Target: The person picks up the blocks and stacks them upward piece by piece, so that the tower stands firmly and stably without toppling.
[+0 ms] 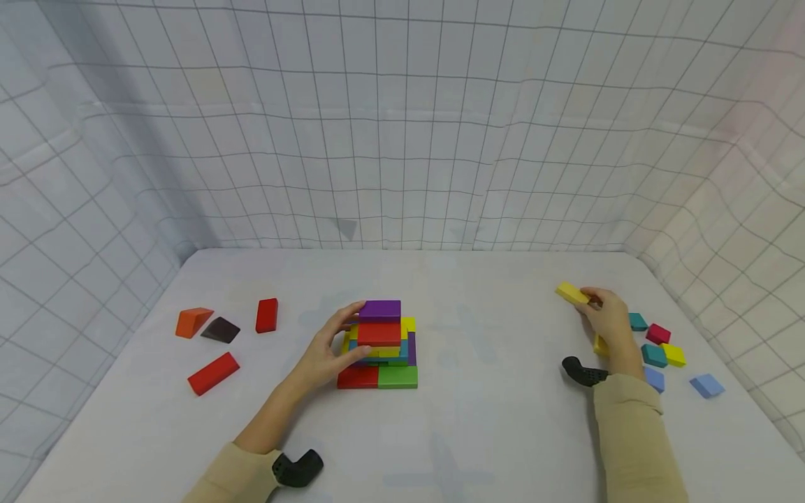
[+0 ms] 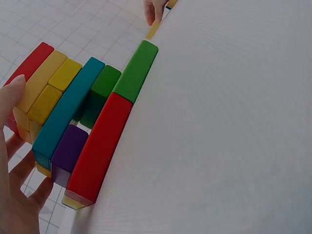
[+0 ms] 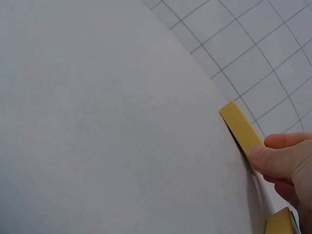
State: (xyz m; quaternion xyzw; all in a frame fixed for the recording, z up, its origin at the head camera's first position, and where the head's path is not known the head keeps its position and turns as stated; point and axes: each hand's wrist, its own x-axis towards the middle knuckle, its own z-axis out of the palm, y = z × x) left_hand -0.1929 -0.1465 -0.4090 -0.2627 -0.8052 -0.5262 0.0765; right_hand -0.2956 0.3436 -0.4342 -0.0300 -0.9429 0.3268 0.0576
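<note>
A tower of coloured wooden blocks [image 1: 397, 377] stands mid-table, with a purple block [image 1: 380, 311] on top and a red block [image 1: 379, 334] under it. My left hand [image 1: 323, 356] holds the tower's left side, thumb in front and fingers reaching behind. In the left wrist view, the thumb lies against the upper blocks, while a long red block [image 2: 100, 146] and a green block [image 2: 136, 73] form the bottom row. At the right, my right hand [image 1: 606, 318] pinches one end of a yellow block [image 3: 239, 126] between thumb and fingers. Its far end points away from the hand.
Beside the right forearm lie loose blocks: another yellow block [image 1: 600, 345], a teal block [image 1: 654, 355], a crimson block [image 1: 658, 333] and a blue block [image 1: 707, 385]. Leftward are red blocks [image 1: 214, 373], an orange wedge [image 1: 193, 322] and a dark wedge [image 1: 221, 330]. Grid-patterned sheeting [image 1: 402, 140] surrounds the table.
</note>
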